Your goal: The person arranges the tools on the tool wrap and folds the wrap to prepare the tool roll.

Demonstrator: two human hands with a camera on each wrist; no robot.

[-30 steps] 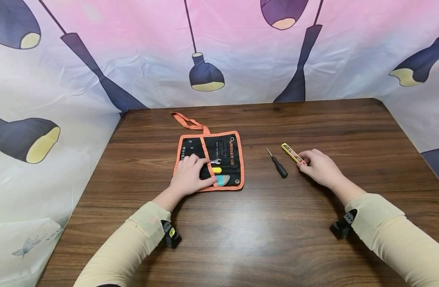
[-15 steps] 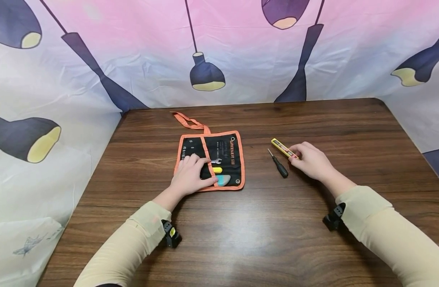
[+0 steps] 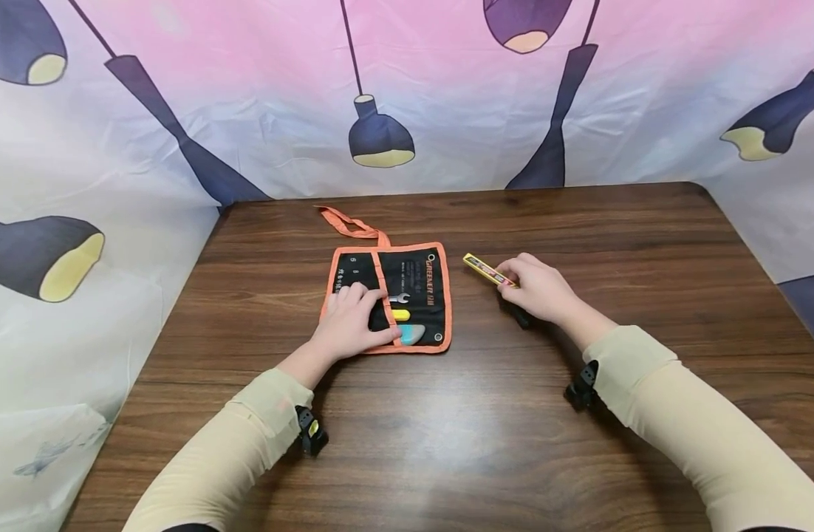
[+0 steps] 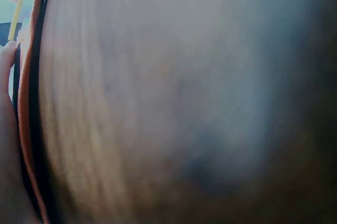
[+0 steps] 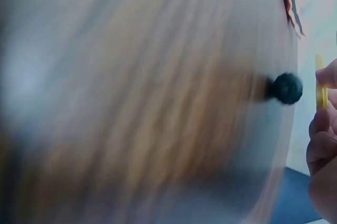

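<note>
I find the right hand, pinching the slim yellow labelled tool, has narrowed its gap to the tool pouch; the left hand, spread, apparently steadies that.

Blk pouch is sporting orange trim; slim yel. item is showing reddish print; brn table is displaying wood grain; pink-&-wht backdrop is featuring navy lamps w/ yel. mouths.

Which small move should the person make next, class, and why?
Probably the right hand should ease the slim yellow item leftward to the pouch: it grips that item beside the pouch but apart from it, the left hand rests on the pouch, and a wrench pokes from the pouch's pocket on the side facing the right hand.
</note>
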